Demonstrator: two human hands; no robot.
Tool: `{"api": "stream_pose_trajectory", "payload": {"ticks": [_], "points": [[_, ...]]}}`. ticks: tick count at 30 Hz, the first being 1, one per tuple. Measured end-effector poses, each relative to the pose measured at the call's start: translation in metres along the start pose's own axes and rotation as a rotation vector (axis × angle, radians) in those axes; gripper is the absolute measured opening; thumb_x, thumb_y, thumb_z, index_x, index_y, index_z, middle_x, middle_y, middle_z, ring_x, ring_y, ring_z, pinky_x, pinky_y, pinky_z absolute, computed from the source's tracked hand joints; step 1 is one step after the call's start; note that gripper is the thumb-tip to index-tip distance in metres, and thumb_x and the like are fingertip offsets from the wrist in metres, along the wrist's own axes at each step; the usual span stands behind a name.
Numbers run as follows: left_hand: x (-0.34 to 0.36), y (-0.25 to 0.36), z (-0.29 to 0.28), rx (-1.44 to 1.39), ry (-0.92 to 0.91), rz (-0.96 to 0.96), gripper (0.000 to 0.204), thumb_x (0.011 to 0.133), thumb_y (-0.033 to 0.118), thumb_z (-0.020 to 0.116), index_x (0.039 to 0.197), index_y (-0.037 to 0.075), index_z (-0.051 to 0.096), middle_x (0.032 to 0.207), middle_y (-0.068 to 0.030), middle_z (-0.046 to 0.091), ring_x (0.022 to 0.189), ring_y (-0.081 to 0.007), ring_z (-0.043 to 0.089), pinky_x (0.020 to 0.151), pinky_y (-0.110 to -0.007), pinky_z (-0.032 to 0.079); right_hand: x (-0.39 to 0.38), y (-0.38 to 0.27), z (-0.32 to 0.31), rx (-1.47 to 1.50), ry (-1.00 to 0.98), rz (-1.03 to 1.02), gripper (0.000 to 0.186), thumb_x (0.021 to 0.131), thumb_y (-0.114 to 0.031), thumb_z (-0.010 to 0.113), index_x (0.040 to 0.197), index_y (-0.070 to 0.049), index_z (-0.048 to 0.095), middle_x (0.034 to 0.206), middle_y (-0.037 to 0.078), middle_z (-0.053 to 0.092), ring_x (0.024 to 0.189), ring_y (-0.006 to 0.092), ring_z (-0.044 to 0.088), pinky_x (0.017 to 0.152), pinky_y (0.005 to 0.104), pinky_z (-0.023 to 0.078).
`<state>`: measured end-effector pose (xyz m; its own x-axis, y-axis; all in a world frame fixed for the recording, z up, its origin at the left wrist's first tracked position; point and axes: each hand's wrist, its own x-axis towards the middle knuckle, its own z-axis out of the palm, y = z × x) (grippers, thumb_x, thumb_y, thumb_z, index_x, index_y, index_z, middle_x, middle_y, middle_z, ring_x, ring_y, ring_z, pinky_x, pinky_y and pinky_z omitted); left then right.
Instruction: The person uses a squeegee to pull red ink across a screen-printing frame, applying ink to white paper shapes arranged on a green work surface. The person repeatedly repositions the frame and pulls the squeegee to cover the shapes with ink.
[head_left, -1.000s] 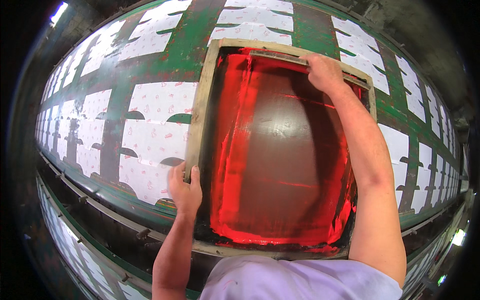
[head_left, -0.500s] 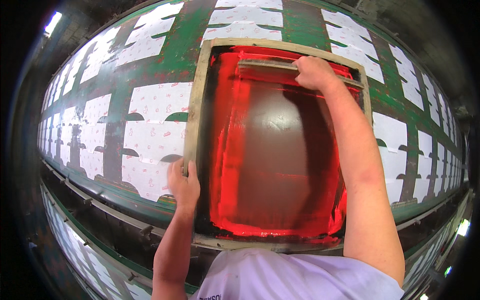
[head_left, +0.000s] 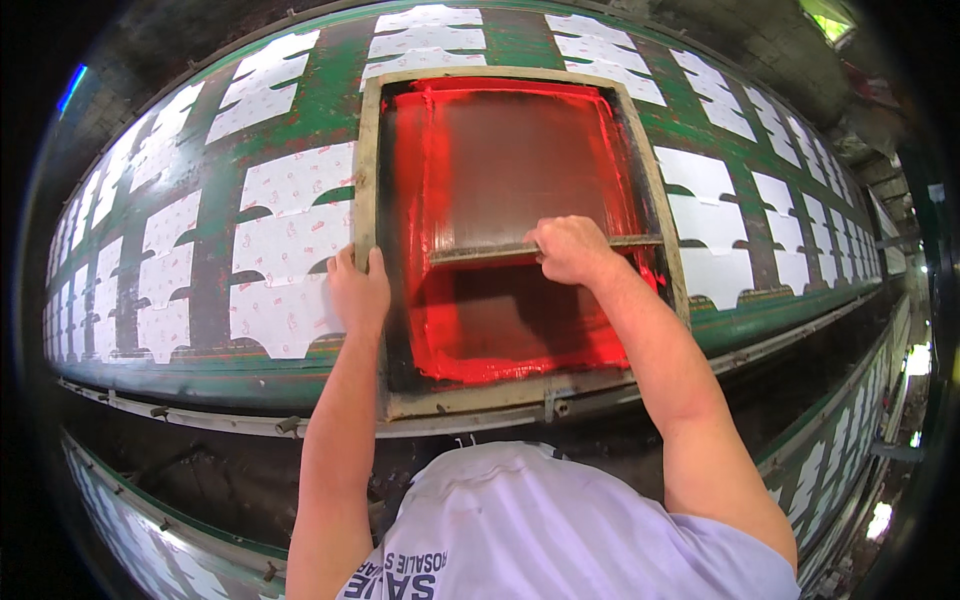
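Squeegee [head_left: 482, 254]: drawn closer, we note; stroke judged partway.
Right hand [head_left: 572, 250]: gripping it.
Left hand [head_left: 358, 291]: clasping wooden frame [head_left: 369, 170] at left.

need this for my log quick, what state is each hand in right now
Left hand: closed on the wooden screen-printing frame, at its left side.
Right hand: closed, holding the squeegee.

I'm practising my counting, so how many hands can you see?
2. The left hand holds the left side of the wooden frame; the right hand grips the squeegee across the red-smeared screen. Others could be hidden in shadow.
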<state>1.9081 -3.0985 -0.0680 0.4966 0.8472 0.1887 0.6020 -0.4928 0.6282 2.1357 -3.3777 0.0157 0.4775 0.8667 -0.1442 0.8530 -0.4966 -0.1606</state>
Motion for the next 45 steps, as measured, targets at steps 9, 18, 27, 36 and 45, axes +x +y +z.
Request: {"api": "stream_pose_trajectory", "payload": {"ticks": [9, 18, 27, 36, 45], "points": [[-0.002, 0.0, -0.005, 0.057, -0.06, 0.018, 0.061, 0.101, 0.039, 0.08, 0.145, -0.002, 0.066, 0.142, -0.0259, 0.068, 0.135, -0.0469, 0.063, 0.117, -0.056, 0.051, -0.143, -0.086, 0.034, 0.035, 0.038, 0.03, 0.032, 0.085, -0.008, 0.074, 0.111, -0.02, 0.088, 0.102, 0.011, 0.079, 0.102, 0.0332, 0.08, 0.089, 0.0507, 0.065], [-0.002, 0.012, -0.014, 0.259, -0.13, -0.014, 0.066, 0.102, 0.051, 0.077, 0.13, -0.009, 0.071, 0.131, -0.0316, 0.073, 0.123, -0.051, 0.072, 0.108, -0.059, 0.057, -0.195, -0.099, 0.055, 0.15, 0.244, -0.126, 0.054, 0.079, -0.05, 0.095, 0.112, -0.009, 0.081, 0.118, 0.014, 0.072, 0.116, 0.0361, 0.07, 0.098, 0.0512, 0.058], [0.0, 0.023, -0.001, 0.446, -0.112, -0.134, 0.079, 0.103, 0.067, 0.069, 0.13, -0.007, 0.072, 0.133, -0.0322, 0.074, 0.125, -0.0513, 0.072, 0.109, -0.06, 0.056, -0.243, 0.024, 0.049, 0.48, 0.476, -0.145, 0.04, 0.089, -0.028, 0.091, 0.122, -0.007, 0.082, 0.127, 0.013, 0.079, 0.124, 0.0369, 0.072, 0.109, 0.0495, 0.058], [0.001, 0.029, 0.007, 0.496, -0.087, -0.147, 0.074, 0.106, 0.062, 0.068, 0.129, -0.008, 0.073, 0.131, -0.0309, 0.074, 0.124, -0.051, 0.071, 0.107, -0.059, 0.055, -0.248, 0.167, 0.068, 0.341, 0.625, 0.474, 0.065, 0.084, -0.013, 0.094, 0.144, -0.004, 0.072, 0.138, 0.022, 0.072, 0.131, 0.0433, 0.067, 0.115, 0.0524, 0.054], [0.008, 0.016, 0.007, 0.397, -0.111, -0.122, 0.065, 0.096, 0.046, 0.086, 0.13, -0.007, 0.072, 0.134, -0.0283, 0.07, 0.128, -0.0481, 0.067, 0.111, -0.055, 0.053, -0.208, 0.18, 0.075, 0.411, 0.488, 0.631, 0.085, 0.085, -0.011, 0.092, 0.162, -0.006, 0.056, 0.132, 0.024, 0.071, 0.129, 0.0481, 0.065, 0.109, 0.0565, 0.054]]}}
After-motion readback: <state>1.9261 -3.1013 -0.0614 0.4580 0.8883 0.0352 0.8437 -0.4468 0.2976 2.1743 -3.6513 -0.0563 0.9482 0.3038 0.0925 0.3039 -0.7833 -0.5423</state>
